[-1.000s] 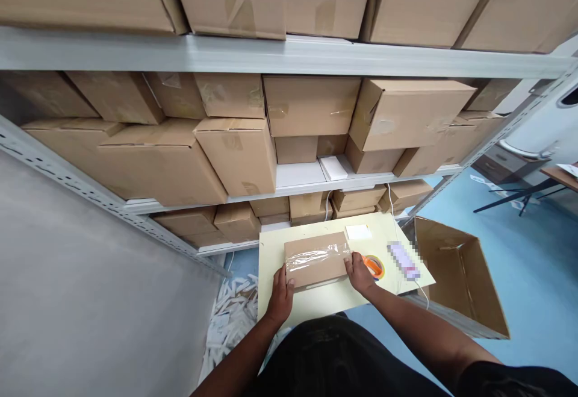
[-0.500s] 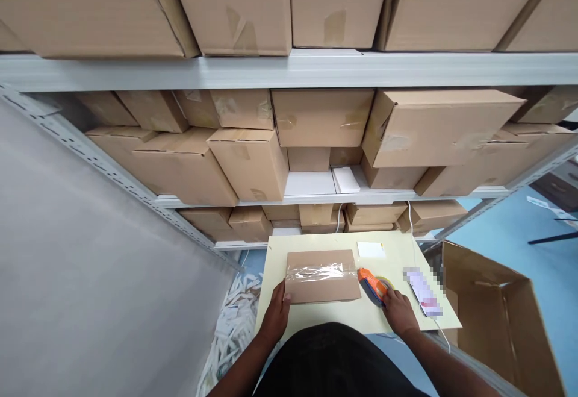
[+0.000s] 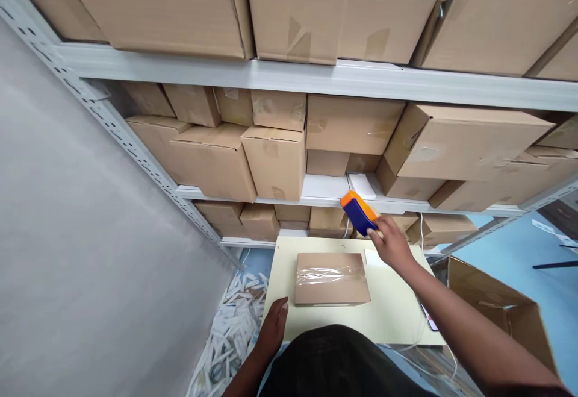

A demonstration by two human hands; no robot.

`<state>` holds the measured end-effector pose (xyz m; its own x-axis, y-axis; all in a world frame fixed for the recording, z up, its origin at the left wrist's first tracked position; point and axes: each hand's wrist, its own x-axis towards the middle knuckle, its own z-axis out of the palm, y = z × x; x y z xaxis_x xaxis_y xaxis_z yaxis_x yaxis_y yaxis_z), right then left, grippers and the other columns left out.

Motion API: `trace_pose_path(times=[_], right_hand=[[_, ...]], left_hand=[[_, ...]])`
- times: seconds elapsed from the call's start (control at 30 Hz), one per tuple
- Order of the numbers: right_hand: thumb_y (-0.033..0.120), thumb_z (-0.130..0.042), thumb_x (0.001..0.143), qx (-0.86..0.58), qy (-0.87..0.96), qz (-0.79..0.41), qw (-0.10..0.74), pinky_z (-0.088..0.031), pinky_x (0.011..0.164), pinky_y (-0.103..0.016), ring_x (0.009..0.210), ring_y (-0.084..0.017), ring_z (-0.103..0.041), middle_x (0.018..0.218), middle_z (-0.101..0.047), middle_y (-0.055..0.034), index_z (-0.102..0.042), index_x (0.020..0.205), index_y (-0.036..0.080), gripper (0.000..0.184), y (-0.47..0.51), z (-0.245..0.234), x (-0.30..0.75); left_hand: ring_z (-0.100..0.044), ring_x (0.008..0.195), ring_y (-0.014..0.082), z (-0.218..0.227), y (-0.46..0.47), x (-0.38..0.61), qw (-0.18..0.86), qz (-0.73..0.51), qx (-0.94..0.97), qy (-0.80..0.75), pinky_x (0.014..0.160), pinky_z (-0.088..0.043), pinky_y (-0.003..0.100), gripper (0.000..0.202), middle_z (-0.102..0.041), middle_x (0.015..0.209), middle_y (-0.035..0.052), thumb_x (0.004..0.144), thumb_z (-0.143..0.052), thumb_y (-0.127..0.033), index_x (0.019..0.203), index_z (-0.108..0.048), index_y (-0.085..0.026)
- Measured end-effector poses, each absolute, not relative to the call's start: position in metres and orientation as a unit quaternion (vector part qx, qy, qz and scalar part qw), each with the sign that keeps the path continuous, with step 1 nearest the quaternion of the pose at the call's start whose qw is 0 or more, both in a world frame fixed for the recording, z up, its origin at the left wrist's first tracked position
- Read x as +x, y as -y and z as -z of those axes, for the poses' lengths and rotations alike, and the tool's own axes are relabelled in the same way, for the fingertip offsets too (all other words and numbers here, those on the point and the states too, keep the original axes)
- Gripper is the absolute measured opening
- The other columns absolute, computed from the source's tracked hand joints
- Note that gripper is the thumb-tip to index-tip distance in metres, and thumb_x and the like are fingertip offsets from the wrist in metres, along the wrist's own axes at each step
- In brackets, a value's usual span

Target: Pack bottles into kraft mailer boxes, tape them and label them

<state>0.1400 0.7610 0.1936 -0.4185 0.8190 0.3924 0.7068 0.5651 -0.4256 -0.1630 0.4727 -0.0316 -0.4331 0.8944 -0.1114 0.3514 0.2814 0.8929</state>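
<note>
A closed cardboard box [image 3: 332,293] lies on the pale yellow tabletop [image 3: 392,318], a strip of shiny clear tape running along its top. My right hand [image 3: 392,241] is raised above the table's far side, closed around an orange and dark blue tape dispenser [image 3: 360,213] held tilted near the middle shelf's edge. Just left of the box's near corner is my left hand [image 3: 273,323], apart from it, fingers stretched out and holding nothing. Partly hidden behind my right hand, a white card [image 3: 372,258] rests beside the box.
Shelving [image 3: 217,71] stacked with cardboard boxes rises behind the table. A white stack [image 3: 361,185] sits on the middle shelf. Under my right forearm a phone [image 3: 432,320] shows partly. A large open carton [image 3: 519,318] stands right; white paper strips [image 3: 230,318] cover the floor left.
My right hand has lifted the tape dispenser from beside the box up toward the shelf. My left hand has let go of the box's left side and drawn back. The view has shifted.
</note>
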Motion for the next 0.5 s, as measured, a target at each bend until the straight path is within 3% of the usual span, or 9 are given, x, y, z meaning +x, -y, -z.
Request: trace_pose_path(times=[0.17, 0.4, 0.5], right_hand=[[0.034, -0.053, 0.099, -0.388, 0.886, -0.016, 0.253, -0.046, 0.099, -0.046, 0.11, -0.033, -0.056, 0.118, -0.061, -0.0161, -0.069, 0.112, 0.017, 0.026, -0.824, -0.23, 0.051], [0.026, -0.055, 0.097, -0.405, 0.895, -0.012, 0.187, -0.047, 0.099, -0.042, 0.109, -0.03, -0.056, 0.115, -0.062, -0.0156, -0.071, 0.11, 0.015, 0.023, -0.869, -0.218, 0.001], [0.029, -0.057, 0.095, -0.407, 0.887, 0.001, 0.218, -0.043, 0.108, -0.047, 0.121, -0.034, -0.053, 0.127, -0.061, -0.0186, -0.067, 0.122, 0.013, 0.033, -0.865, -0.214, 0.002]], left_hand=[[-0.066, 0.122, 0.0302, 0.024, -0.465, -0.169, 0.335, -0.418, 0.438, -0.722, 0.112, -0.05, 0.049, 0.051, -0.073, 0.123, 0.0118, 0.095, -0.048, -0.063, 0.116, -0.073, -0.024], [-0.068, 0.118, 0.0308, 0.044, -0.431, -0.177, 0.352, -0.378, 0.41, -0.752, 0.107, -0.052, 0.049, 0.048, -0.075, 0.12, 0.0105, 0.09, -0.05, -0.062, 0.109, -0.074, -0.026], [-0.069, 0.117, 0.0311, 0.053, -0.419, -0.18, 0.366, -0.363, 0.402, -0.757, 0.104, -0.054, 0.049, 0.047, -0.075, 0.12, 0.0109, 0.088, -0.051, -0.061, 0.11, -0.074, -0.026]])
